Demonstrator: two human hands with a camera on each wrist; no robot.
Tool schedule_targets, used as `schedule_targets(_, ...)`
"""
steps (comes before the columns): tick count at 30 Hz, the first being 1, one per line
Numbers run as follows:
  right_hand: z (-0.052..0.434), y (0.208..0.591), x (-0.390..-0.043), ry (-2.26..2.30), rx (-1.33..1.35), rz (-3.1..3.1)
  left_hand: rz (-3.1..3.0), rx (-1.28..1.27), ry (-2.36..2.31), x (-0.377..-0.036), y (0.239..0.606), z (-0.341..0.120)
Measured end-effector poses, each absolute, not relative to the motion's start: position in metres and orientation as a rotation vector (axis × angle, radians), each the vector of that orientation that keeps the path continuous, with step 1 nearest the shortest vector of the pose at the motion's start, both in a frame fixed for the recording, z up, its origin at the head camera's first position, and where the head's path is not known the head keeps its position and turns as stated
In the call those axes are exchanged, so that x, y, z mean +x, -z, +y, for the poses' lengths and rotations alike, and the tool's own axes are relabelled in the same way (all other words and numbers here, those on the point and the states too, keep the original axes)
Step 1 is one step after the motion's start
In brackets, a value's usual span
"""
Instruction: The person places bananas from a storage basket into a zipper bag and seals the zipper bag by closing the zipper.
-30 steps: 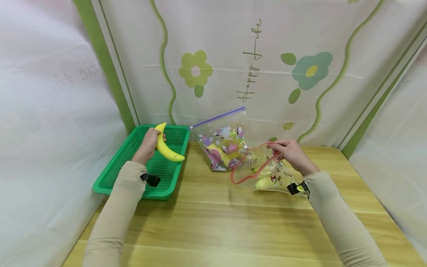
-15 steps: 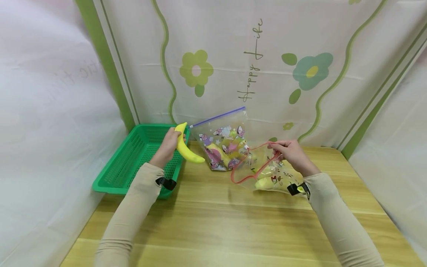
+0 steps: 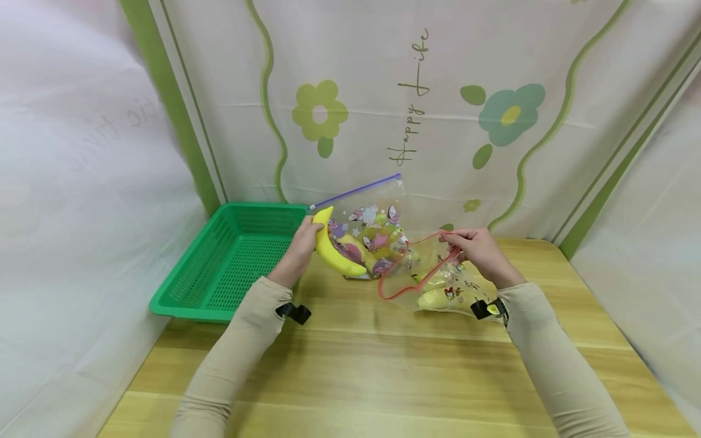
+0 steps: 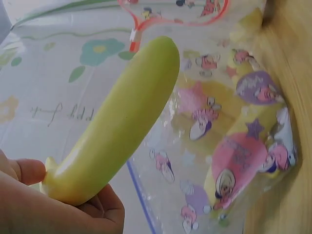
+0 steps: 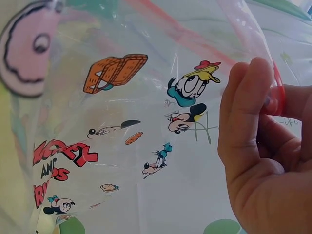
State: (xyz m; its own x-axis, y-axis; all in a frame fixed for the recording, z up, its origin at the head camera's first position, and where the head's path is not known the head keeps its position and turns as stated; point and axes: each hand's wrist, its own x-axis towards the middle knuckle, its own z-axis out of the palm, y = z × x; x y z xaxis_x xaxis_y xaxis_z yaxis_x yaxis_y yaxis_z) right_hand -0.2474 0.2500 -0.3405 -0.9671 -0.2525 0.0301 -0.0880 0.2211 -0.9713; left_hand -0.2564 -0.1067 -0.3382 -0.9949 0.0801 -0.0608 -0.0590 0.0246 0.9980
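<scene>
Banana [image 3: 335, 250] gripped at its stem end by the left hand [image 3: 300, 252], just left of the red-rimmed bag [image 3: 438, 286], whose mouth the right hand [image 3: 477, 252] pinches open, apparently to admit it.

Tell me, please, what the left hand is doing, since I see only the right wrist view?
Observer: The left hand holds a smooth yellow banana by its stem end.
Operator: Where is it?
Observer: In front of a clear blue-zipped cartoon-print plastic bag.
Operator: And on the other side?
Observer: The clear red-zipped plastic bag that the right hand pinches holds another yellow banana.
</scene>
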Motion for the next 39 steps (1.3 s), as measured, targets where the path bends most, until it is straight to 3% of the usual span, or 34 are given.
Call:
schedule_targets(31,0.246,0.339,-0.251,1.839,-0.316,2.365,1.838,0.273,-2.112,-0.224,0.373,-0.036)
schedule_targets(39,0.246,0.339,-0.253,1.816,-0.314,2.376,1.847,0.219,-2.098,-0.22,0.382,-0.025)
